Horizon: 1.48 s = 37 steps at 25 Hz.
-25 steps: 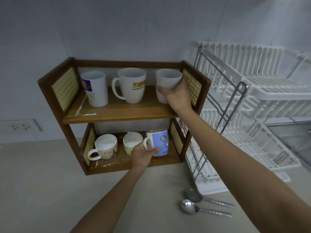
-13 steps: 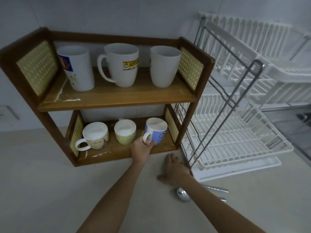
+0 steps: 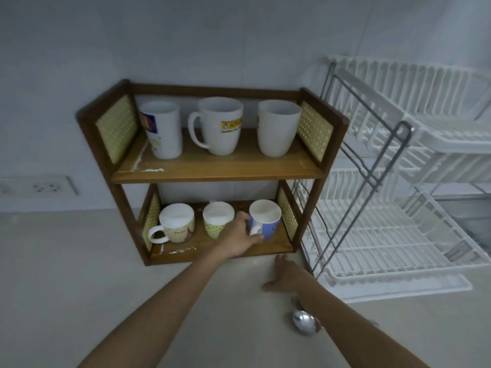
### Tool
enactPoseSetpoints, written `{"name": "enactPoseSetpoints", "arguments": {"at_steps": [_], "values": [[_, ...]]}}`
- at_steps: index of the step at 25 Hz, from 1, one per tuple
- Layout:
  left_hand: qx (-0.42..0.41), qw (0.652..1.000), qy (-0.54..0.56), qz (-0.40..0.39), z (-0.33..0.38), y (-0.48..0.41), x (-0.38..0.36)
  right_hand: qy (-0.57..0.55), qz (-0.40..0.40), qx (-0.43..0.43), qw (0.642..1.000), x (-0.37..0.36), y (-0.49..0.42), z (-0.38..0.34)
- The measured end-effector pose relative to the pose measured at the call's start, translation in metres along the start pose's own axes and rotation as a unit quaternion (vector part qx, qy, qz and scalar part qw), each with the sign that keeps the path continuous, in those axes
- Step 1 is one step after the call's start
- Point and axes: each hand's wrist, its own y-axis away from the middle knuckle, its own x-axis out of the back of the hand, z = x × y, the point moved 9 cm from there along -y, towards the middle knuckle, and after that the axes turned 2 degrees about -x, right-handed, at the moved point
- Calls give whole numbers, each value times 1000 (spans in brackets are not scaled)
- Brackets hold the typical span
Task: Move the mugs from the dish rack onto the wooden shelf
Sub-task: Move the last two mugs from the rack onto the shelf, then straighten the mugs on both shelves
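The two-tier wooden shelf stands on the counter against the wall. Its upper board carries three tall white mugs: one with a printed picture, one with a yellow label and a plain one. Below stand a beige mug, a green-patterned cup and a blue mug at the right end. My left hand is wrapped around the blue mug's handle side. My right hand lies flat on the counter in front of the shelf, holding nothing. The white dish rack to the right holds no mugs.
Spoons lie on the counter under my right forearm. A wall socket sits left of the shelf. The dish rack's steel frame stands close to the shelf's right side.
My right hand let go of the plain white mug on the upper board and came down flat onto the counter. My left hand stays on the blue mug on the lower board.
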Motion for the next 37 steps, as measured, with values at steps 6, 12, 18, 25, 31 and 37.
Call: {"name": "enactPoseSetpoints", "arguments": {"at_steps": [6, 12, 18, 25, 31, 37], "values": [[-201, 967, 13, 154, 135, 72, 201, -72, 10, 89, 993, 125, 81, -57], [5, 912, -411, 17, 136, 26, 281, 38, 363, 293, 884, 332, 148, -165], [7, 853, -522, -16, 110, -4, 276, 200, 187, 237, 932, 335, 71, -180], [27, 875, -481, 36, 85, -12, 285, 141, 279, 262, 913, 344, 68, -192], [36, 858, -508, 64, 92, -13, 284, 166, 272, 235, 918, 336, 73, -186], [-31, 940, -340, 17, 141, -11, 264, 206, 282, 64, 935, 376, 84, -99]]}}
